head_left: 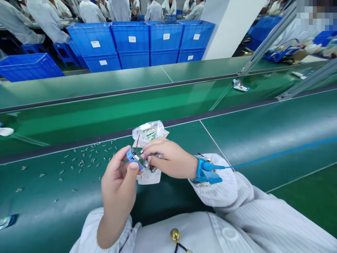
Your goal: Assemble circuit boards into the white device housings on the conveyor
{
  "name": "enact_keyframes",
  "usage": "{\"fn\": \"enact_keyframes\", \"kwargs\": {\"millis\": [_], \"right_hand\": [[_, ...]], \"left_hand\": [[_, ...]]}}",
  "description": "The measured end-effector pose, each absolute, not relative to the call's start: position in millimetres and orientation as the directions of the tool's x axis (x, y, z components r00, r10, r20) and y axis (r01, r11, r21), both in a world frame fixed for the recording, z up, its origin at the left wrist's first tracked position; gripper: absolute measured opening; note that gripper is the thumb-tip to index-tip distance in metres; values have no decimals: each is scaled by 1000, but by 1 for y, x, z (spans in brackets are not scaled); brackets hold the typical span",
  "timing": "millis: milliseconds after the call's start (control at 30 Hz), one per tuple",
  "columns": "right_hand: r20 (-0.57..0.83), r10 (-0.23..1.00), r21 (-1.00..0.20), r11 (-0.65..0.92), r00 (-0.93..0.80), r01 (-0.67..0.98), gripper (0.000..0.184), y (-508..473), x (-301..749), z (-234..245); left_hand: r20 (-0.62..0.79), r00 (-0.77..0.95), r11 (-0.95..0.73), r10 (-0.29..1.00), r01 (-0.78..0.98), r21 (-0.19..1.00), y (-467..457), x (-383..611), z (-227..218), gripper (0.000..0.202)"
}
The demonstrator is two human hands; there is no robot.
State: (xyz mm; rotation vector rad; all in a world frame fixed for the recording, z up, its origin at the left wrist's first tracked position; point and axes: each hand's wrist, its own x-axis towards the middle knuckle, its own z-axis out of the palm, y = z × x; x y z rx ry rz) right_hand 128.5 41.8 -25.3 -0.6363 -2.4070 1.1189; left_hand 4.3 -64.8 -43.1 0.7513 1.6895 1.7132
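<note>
My left hand (118, 179) and my right hand (168, 158) meet over the green belt, both pinching a small green circuit board (139, 158). A blue piece (131, 155) sits at the board's left end, and a thin red wire (137, 142) rises from it. Just behind my hands lies a clear plastic bag (147, 133) holding more boards. A white sheet (150, 179) shows beneath them. Several tiny metal parts (86, 158) are scattered to the left of my left hand. A blue wrist strap (207, 172) circles my right wrist, its blue cord (276, 153) running off to the right.
I work at a green conveyor bench (263, 130) with a dark-edged belt beyond it, carrying a small white packet (240, 85). Stacked blue crates (131, 42) stand behind it. Workers in white coats (91, 10) are farther back. Metal rails (265, 38) cross the upper right.
</note>
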Motion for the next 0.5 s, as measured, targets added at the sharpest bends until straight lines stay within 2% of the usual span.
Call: {"fn": "enact_keyframes", "kwargs": {"millis": [100,200,267,400,500], "right_hand": [[118,632,-832,484,-766,270,20,40,126,-28],[14,760,-853,348,-649,389,9,41,124,-30],[-36,722,-860,330,-691,390,11,43,124,-31],[-88,538,-922,276,-838,273,26,47,125,-37],[-128,548,-955,158,-827,253,26,47,125,-40]], "left_hand": [[47,-645,-41,763,25,999,-67,6,-42,39],[157,-606,-101,779,126,987,-69,8,-44,34],[244,-572,-149,783,209,966,-71,8,-46,31],[390,-525,-192,756,392,900,-74,8,-51,30],[414,-487,-198,769,434,879,-74,7,-55,32]]}}
